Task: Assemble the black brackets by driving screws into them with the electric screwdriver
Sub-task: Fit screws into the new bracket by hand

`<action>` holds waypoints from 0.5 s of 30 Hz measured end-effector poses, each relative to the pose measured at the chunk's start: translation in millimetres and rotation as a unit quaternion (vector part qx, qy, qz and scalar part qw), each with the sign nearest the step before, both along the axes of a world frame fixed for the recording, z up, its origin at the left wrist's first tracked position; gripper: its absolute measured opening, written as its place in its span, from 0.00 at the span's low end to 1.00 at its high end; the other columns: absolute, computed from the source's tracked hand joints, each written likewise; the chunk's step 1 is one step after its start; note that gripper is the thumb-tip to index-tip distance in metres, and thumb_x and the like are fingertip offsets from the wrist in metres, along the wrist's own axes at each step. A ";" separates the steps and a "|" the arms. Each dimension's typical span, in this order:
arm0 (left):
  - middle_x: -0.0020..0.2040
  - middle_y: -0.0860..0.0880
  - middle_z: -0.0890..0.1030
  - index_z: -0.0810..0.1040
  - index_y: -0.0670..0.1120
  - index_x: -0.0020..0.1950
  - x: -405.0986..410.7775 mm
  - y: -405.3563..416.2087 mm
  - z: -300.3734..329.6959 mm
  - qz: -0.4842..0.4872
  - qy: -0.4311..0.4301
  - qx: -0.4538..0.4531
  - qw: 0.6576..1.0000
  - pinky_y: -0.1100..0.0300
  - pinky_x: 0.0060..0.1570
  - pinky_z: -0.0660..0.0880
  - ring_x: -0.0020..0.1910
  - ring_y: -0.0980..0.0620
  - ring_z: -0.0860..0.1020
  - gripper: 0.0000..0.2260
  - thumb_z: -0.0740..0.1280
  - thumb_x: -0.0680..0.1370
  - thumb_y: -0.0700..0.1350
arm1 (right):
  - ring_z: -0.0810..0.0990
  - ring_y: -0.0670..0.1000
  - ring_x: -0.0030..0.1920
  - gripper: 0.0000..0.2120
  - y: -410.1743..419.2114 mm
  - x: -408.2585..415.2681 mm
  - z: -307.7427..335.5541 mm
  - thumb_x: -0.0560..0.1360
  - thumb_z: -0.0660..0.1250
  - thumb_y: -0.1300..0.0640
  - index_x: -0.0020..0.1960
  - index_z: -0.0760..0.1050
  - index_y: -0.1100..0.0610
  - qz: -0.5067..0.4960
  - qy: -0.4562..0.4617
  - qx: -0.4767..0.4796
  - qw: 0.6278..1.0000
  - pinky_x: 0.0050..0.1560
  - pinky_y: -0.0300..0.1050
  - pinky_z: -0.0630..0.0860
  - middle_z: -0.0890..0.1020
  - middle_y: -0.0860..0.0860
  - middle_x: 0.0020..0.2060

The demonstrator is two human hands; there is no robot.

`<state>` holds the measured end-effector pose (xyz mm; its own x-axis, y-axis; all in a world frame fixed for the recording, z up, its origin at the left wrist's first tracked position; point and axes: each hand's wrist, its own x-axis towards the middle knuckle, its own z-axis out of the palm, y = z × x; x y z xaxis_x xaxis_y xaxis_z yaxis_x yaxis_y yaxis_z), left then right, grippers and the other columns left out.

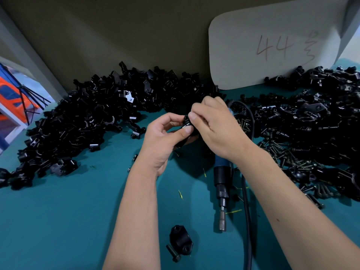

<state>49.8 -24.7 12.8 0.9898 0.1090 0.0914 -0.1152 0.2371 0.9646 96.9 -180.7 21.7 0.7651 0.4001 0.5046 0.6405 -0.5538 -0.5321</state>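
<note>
The table point(58, 221) is covered in plain teal, flecked here and there with small yellow-green slivers point(180, 194). Glossy black is seen on the heaped brackets at the left point(78, 123) and at the right point(311, 117), on the small bracket point(188, 121) held between the hands, and on the single bracket point(180, 240) with its black bolt point(173, 253) near the front. The loose screws point(280, 152) are dark with a dull bronze sheen. The screwdriver point(222, 180) is coloured blue and black, tipped in bare grey metal, with a black cable point(246, 211). Reddish handwriting is borne by the pale grey card point(272, 45). Orange and blue are seen at far left point(11, 94).
</note>
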 end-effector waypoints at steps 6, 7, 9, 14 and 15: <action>0.48 0.43 0.82 0.82 0.42 0.49 -1.7 -0.7 2.5 -0.012 0.007 -0.043 0.999 0.53 0.51 0.83 0.47 0.50 0.83 0.09 0.74 0.69 0.39 | 0.69 0.53 0.40 0.22 3.0 -3.4 3.9 0.86 0.55 0.43 0.38 0.68 0.53 -0.068 -0.016 0.032 0.997 0.41 0.49 0.62 0.70 0.48 0.34; 0.46 0.45 0.83 0.83 0.43 0.48 -1.4 0.5 2.6 -0.012 0.008 -0.060 0.998 0.55 0.49 0.83 0.46 0.51 0.84 0.08 0.74 0.70 0.39 | 0.70 0.54 0.42 0.19 1.4 -2.6 3.6 0.87 0.55 0.45 0.41 0.68 0.53 -0.069 -0.018 0.019 0.997 0.41 0.51 0.65 0.72 0.49 0.36; 0.45 0.46 0.84 0.83 0.43 0.47 -1.7 2.9 2.5 -0.018 0.012 -0.084 0.996 0.57 0.48 0.83 0.46 0.50 0.83 0.06 0.74 0.71 0.39 | 0.71 0.55 0.42 0.15 -1.4 -1.1 2.4 0.87 0.56 0.49 0.45 0.68 0.55 -0.051 -0.020 -0.018 0.998 0.42 0.55 0.70 0.73 0.51 0.39; 0.47 0.45 0.81 0.85 0.45 0.45 -3.9 5.7 3.7 -0.029 0.036 -0.112 0.993 0.61 0.46 0.82 0.45 0.50 0.80 0.03 0.73 0.73 0.41 | 0.69 0.52 0.32 0.21 1.1 -4.6 5.1 0.86 0.58 0.47 0.38 0.65 0.56 -0.023 -0.004 0.021 1.000 0.35 0.56 0.70 0.69 0.47 0.29; 0.47 0.45 0.82 0.84 0.45 0.46 -4.1 6.5 3.8 -0.034 0.031 -0.122 0.991 0.61 0.47 0.82 0.45 0.51 0.81 0.03 0.73 0.73 0.41 | 0.69 0.52 0.31 0.22 2.7 -5.5 5.8 0.86 0.58 0.46 0.37 0.66 0.56 -0.028 0.007 0.031 0.999 0.34 0.56 0.69 0.70 0.48 0.28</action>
<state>45.8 -18.2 16.5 0.9986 0.0525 0.0101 -0.0336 0.4691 0.8825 91.4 -178.0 27.5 0.7926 0.3243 0.5164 0.6015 -0.5548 -0.5748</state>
